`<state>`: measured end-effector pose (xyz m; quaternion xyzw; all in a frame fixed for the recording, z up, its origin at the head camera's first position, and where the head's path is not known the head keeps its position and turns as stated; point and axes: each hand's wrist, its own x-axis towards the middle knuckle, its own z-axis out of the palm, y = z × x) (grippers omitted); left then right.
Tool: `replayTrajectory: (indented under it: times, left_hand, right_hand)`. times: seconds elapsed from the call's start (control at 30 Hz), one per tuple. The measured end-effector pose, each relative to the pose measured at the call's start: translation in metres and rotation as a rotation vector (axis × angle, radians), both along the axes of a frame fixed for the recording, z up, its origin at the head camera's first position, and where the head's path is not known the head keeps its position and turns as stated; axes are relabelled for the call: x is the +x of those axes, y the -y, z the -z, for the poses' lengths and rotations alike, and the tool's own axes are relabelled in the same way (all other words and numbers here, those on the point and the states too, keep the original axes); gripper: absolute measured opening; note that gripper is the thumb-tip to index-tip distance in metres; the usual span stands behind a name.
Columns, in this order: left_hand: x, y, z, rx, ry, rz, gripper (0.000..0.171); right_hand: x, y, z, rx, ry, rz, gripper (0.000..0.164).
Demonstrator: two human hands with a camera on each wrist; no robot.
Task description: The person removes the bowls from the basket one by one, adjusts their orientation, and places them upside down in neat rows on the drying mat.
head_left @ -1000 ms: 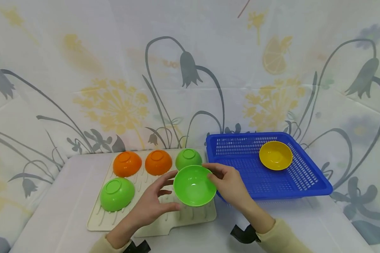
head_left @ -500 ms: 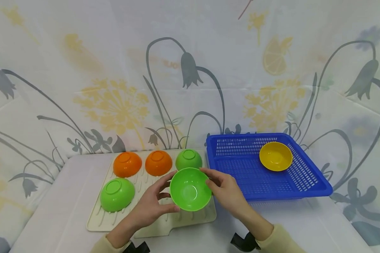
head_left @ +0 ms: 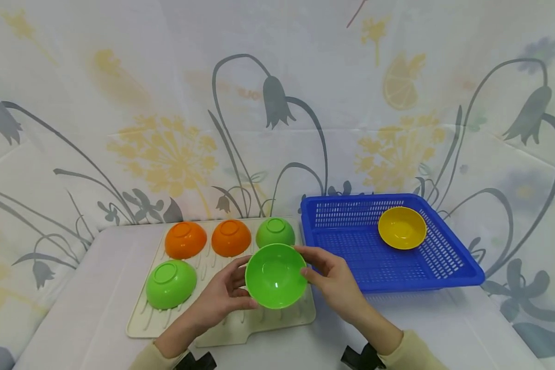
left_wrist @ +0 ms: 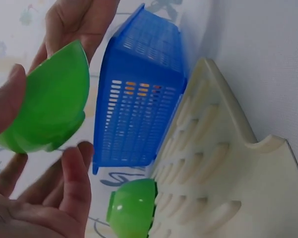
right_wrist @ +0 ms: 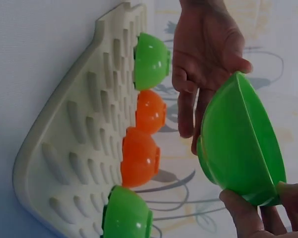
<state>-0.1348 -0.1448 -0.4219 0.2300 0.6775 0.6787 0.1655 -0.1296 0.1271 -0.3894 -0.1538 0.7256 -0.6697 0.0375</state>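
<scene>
A green bowl (head_left: 276, 276) is held in the air above the front of a cream draining tray (head_left: 233, 331), its inside facing me. My right hand (head_left: 335, 280) pinches its right rim, thumb inside and fingers behind, as the right wrist view shows. On the left side, my left hand (head_left: 219, 295) holds the bowl, with the thumb at the rim and fingers (left_wrist: 75, 181) near the underside. Upside down on the tray are two orange bowls (head_left: 185, 240), a green bowl (head_left: 275, 232) at the back right and another green bowl (head_left: 171, 284) at the front left.
Right of the tray stands a blue plastic basket (head_left: 374, 284) with perforated walls. A yellow bowl (head_left: 402, 228) leans inside its right part, opening upward. Behind everything hangs a flower-patterned cloth (head_left: 277, 103); a white cloth (head_left: 102, 288) covers the table.
The held green bowl has shifted left and slightly toward me, with my right hand following. My left thumb and fingers, apart from it a second ago, now meet its left side.
</scene>
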Motion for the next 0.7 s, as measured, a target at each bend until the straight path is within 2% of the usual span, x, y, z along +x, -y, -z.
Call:
replayTrajectory:
  times: [0.13,0.2,0.3,0.53,0.7]
  left_hand:
    - [-0.0017,0.0028,0.0022,0.08,0.011,0.035,0.085]
    - [-0.0023,0.0039,0.0022,0.096,-0.024,0.04,0.084]
    - [-0.0028,0.0053,0.0009,0.073,-0.095,0.024,0.08]
    - [0.0,0.0075,-0.0039,-0.167,-0.387,-0.102,0.075]
    - [0.0033,0.0068,-0.0068,-0.307,-0.586,-0.131,0.073]
  right_hand:
    - [-0.001,-0.0002,0.002,-0.044,-0.04,-0.041,0.042]
    - [-0.0015,-0.0004,0.003,-0.056,-0.05,-0.055,0.042]
    - [-0.0019,-0.0008,0.0041,-0.053,-0.05,-0.058,0.041]
    - [-0.0003,-0.0029,0.0038,-0.018,-0.002,-0.088,0.04]
    - [-0.0003,-0.0013,0.0012,0.053,-0.009,-0.091,0.039]
